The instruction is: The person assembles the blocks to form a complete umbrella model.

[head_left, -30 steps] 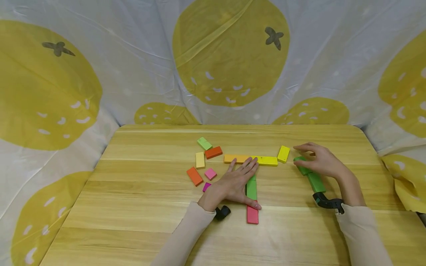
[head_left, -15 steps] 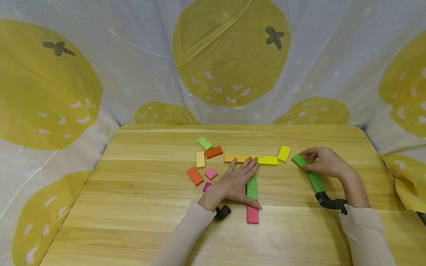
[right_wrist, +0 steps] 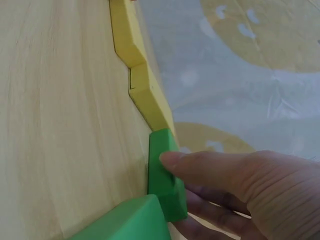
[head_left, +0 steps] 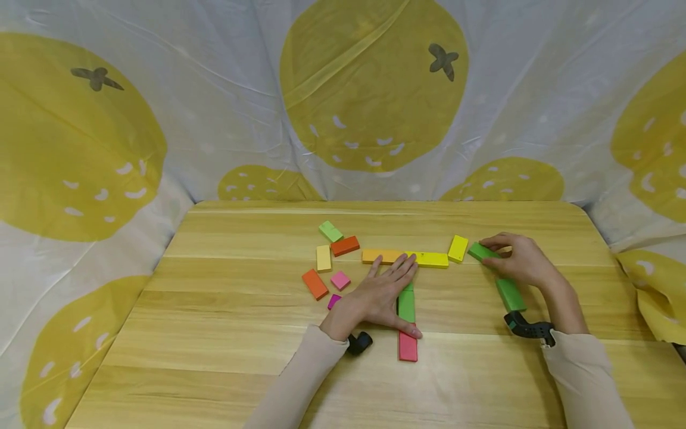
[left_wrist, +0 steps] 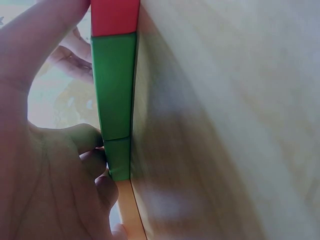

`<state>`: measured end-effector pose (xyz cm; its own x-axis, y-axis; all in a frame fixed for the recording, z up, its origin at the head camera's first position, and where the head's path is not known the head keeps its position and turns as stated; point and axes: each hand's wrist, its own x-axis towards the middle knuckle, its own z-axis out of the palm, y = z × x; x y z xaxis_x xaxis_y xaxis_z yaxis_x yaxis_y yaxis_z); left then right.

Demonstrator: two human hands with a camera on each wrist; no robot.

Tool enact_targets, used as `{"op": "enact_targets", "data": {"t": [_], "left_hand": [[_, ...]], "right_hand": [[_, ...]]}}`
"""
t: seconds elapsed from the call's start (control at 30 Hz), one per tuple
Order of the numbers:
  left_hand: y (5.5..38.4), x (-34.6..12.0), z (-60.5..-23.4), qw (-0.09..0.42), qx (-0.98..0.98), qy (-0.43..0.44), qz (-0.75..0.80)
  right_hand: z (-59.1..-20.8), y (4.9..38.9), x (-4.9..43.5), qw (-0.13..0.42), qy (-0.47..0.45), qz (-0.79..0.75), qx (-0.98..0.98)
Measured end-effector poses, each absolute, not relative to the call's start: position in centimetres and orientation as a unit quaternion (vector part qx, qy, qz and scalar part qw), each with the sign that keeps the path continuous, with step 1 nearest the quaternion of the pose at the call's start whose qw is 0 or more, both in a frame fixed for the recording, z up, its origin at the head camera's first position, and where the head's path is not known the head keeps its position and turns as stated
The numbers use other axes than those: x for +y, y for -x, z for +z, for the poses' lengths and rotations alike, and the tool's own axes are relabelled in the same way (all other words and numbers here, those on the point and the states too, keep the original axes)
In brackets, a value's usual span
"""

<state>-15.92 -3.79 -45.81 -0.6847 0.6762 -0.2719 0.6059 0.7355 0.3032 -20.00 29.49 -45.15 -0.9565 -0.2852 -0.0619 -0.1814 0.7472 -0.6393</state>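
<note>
My left hand (head_left: 383, 292) lies flat with straight fingers on the wooden table (head_left: 214, 333). Its palm edge rests on a long green block (head_left: 405, 305), and its fingertips touch an orange-yellow block (head_left: 377, 255). A red block (head_left: 408, 347) adjoins the green one at the near end. In the left wrist view the green block (left_wrist: 114, 90) and red block (left_wrist: 114, 15) stand end to end beside my hand (left_wrist: 45, 165). My right hand (head_left: 517, 259) pinches a small green block (head_left: 479, 251) next to a tilted yellow block (head_left: 458, 248). My thumb lies on the small green block (right_wrist: 162, 175).
A second long green block (head_left: 510, 294) lies under my right wrist. A yellow block (head_left: 432, 259) continues the orange-yellow row. Several loose blocks sit at left: light green (head_left: 329, 230), red-orange (head_left: 345, 245), pale yellow (head_left: 323, 258), orange (head_left: 314, 283), pink (head_left: 340, 280), magenta (head_left: 333, 301).
My right hand has slid the small green block up and to the left, close to the tilted yellow block. My left hand has stayed in place.
</note>
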Motion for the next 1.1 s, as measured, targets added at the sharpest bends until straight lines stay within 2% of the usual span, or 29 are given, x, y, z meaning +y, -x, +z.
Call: {"op": "enact_targets", "data": {"t": [1.1], "left_hand": [[15.8, -3.9, -45.8, 0.186, 0.911, -0.353, 0.101]], "right_hand": [[-46.3, 20.4, 29.8, -0.008, 0.126, -0.332, 0.935]]}}
